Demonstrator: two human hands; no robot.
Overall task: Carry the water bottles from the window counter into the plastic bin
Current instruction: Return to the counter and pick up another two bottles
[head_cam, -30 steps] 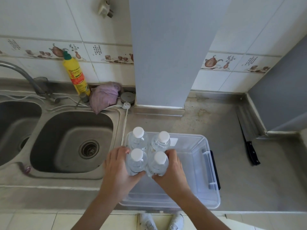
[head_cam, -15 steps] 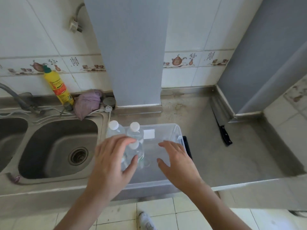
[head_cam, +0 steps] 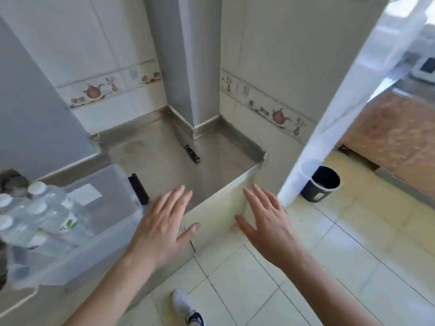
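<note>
Both hands, left hand [head_cam: 162, 222] and right hand [head_cam: 268, 222], spread flat, holding nothing, off the surface [head_cam: 164, 156] front edge. Bottles [head_cam: 35, 217] stand in bin [head_cam: 110, 231] at left edge. Likely between trips; next: fetch more bottles.

Steel counter [head_cam: 162, 158]: plastic bin [head_cam: 101, 222] at left edge, black-handled knife [head_cam: 191, 153] near back corner.

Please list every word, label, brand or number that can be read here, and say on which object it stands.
None can be read.
Water bottles in the plastic bin: green-marked label, print blurred.
White sticker on the bin: no print can be made out.
Wall tile border: teapot pictures, small marks too blurred.
</note>
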